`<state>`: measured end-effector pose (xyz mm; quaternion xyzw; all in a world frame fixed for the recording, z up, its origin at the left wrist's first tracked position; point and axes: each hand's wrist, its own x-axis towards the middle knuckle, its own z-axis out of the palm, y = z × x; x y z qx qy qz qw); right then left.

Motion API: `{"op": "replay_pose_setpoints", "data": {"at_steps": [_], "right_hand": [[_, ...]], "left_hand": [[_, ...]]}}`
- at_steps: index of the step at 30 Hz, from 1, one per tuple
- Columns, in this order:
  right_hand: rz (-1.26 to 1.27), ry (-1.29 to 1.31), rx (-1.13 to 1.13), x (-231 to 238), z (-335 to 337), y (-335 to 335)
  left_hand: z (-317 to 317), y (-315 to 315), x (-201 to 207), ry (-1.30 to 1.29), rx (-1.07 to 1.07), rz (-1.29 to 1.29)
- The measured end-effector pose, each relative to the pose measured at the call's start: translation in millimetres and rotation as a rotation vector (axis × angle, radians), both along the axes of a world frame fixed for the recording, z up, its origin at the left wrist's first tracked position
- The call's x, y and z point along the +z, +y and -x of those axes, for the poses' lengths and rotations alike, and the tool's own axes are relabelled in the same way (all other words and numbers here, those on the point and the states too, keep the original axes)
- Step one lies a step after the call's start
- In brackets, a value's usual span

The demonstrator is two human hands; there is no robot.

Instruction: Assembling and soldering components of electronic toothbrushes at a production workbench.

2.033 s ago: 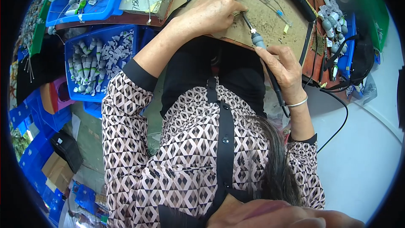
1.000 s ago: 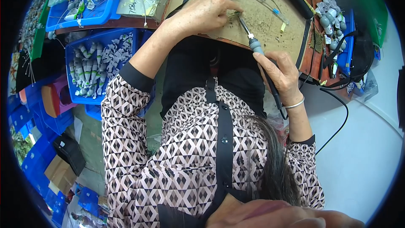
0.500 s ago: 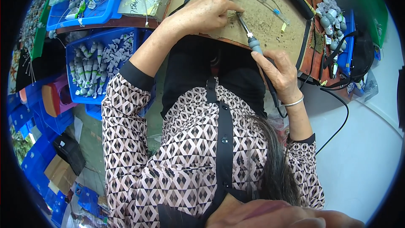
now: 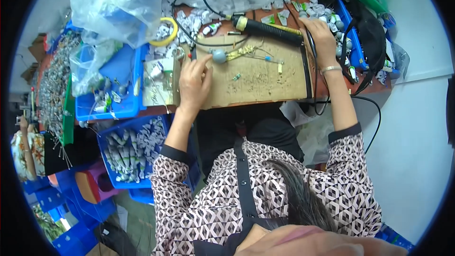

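Observation:
My left hand (image 4: 193, 84) rests at the left edge of a cardboard sheet (image 4: 270, 87), index finger stretched out and thumb apart, with nothing visible in it. Its fingertip is close to a grey bulb-shaped piece (image 4: 219, 56); whether they touch I cannot tell. My right hand (image 4: 320, 40) is closed around the soldering iron's dark handle (image 4: 311, 42) at the back right, beside the end of a black tube (image 4: 270, 32). The iron's tip is hidden. A small green part (image 4: 236, 77) lies on the cardboard, in front of a thin wired piece with a blue bit (image 4: 268, 58).
Grey bulb pieces fill a blue tray (image 4: 139, 78) at left and a blue bin (image 4: 102, 154) below. Another blue tray (image 4: 348, 23) stands at right, behind a black strap (image 4: 374, 47). Yellow tape (image 4: 174, 33) and plastic bags (image 4: 113, 4) lie behind. Another person's arm (image 4: 28, 147) shows far left.
My right hand has carried the soldering iron from the cardboard's front to the back right. My left hand has moved left, off the work spot. The view has shifted to show more of the table.

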<state>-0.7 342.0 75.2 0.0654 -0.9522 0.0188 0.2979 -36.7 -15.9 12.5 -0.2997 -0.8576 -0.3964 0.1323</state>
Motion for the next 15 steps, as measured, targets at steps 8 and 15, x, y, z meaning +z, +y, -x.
{"op": "replay_pose_setpoints", "data": {"at_steps": [8, 15], "right_hand": [[-0.224, -0.21, -0.139, -41, 112, 76], [0.083, -0.105, 0.228, -16, 69, -25]], "left_hand": [[-1, -2, -5, 0.003, -0.023, 0.016], [-7, -9, -1, 0.046, -0.088, 0.132]]}}
